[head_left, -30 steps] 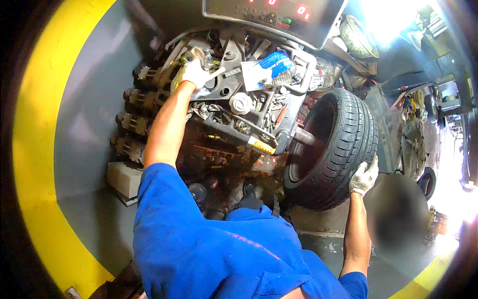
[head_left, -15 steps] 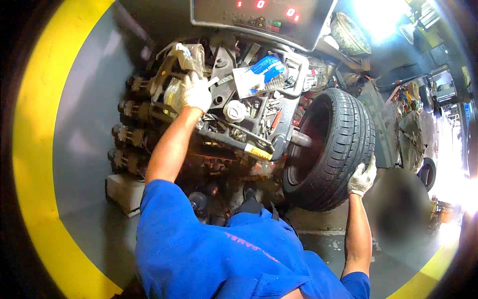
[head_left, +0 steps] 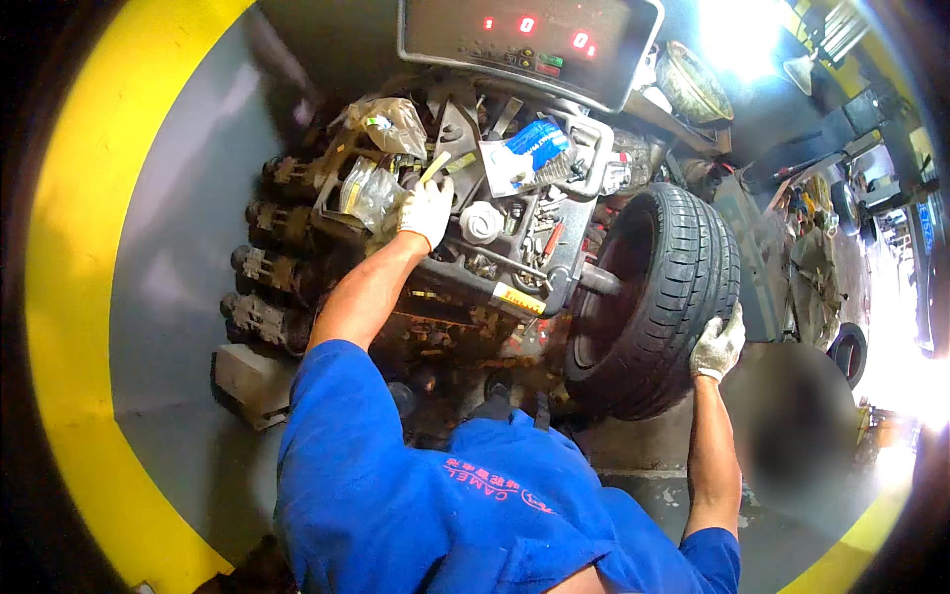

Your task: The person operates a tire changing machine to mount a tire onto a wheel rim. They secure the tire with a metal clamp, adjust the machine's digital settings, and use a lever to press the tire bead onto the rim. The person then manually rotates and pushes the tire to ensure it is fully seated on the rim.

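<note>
My gloved left hand [head_left: 427,212] grips a pale narrow strip [head_left: 437,164] over the machine's grey parts tray [head_left: 572,252]. Beside it lie crumpled clear bags [head_left: 368,193], a brown plastic bag [head_left: 394,124], a blue-and-white packet [head_left: 534,144], a white round cap [head_left: 480,220] and loose small metal pieces. My gloved right hand [head_left: 719,345] holds the tread of a black tyre [head_left: 681,267] on a wheel, its fingertips against the far side. The wheel is upright at the tray's right, by a metal shaft [head_left: 599,280].
A control panel with red digits [head_left: 527,59] stands above the tray. A white block [head_left: 249,381] lies lower left inside a yellow-edged grey wall [head_left: 163,297]. A cluttered bench [head_left: 816,287], another tyre [head_left: 849,351] and bright light are at right.
My left hand has moved right and lower from among the bags toward the tray's middle, with the strip. The bags now show more. My right hand stays on the tyre.
</note>
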`<state>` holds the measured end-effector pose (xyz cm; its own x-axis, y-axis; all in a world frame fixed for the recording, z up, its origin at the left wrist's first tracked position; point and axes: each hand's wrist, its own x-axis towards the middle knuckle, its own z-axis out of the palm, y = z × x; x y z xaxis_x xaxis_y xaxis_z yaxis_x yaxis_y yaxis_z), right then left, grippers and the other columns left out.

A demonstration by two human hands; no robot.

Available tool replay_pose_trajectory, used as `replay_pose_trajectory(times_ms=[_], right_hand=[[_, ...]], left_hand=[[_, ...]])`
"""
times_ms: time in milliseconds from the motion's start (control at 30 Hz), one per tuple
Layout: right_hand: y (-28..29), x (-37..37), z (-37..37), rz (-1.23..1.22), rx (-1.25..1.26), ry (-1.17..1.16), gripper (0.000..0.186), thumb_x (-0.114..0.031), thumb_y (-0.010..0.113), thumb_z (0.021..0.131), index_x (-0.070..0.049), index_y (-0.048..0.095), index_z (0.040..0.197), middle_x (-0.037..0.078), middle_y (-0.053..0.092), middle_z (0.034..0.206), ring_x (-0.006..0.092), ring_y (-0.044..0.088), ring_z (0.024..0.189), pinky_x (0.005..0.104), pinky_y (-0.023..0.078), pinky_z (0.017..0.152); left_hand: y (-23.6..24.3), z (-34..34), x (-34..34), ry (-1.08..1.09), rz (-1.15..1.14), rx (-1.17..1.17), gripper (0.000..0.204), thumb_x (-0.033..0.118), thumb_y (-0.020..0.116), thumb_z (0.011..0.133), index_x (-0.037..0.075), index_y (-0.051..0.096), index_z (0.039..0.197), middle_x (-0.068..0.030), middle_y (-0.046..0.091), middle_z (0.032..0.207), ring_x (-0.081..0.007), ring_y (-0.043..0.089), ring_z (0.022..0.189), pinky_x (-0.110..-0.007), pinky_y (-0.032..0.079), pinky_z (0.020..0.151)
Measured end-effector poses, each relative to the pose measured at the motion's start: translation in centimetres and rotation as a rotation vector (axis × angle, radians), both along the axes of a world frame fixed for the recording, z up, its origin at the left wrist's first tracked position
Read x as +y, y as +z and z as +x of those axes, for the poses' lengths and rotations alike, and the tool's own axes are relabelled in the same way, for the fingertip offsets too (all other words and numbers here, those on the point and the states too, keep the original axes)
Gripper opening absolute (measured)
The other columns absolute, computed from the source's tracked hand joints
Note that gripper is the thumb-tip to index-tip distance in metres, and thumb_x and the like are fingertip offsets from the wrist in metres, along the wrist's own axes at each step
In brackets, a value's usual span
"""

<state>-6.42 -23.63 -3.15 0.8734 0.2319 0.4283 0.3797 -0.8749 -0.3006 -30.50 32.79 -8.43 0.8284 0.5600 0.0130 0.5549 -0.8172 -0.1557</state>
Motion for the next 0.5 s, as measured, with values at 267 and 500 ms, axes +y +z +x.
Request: replay_pose_trajectory(times_ms=[267, 500], right_hand=[[0.0, 0.2, 0.3, -0.005, -0.003, -0.056, 0.058, -0.025, 0.064, 0.099, -0.003, 0.056, 0.152, 0.024, 0.064, 0.141, 0.0424, 0.06, 0.13, 0.0496, 0.047, 0.113], [0.0, 0.4, 0.4, -0.027, -0.01, -0.068, 0.058, -0.027, 0.064, 0.099, -0.005, 0.056, 0.152, 0.024, 0.066, 0.136, 0.0433, 0.061, 0.125, 0.0508, 0.048, 0.11]], left_hand=[[11.1, -1.7, 1.6, -0.005, 0.192, -0.308, 0.034, 0.018, 0.059, 0.095, 0.02, 0.075, 0.124, -0.0135, 0.07, 0.116, -0.0351, 0.065, 0.113, -0.051, 0.053, 0.093], [13.7, -4.1, 2.5, -0.129, 0.32, -0.381, 0.044, 0.007, 0.069, 0.085, 0.02, 0.076, 0.126, -0.0081, 0.07, 0.117, -0.0335, 0.064, 0.116, -0.049, 0.052, 0.098]])
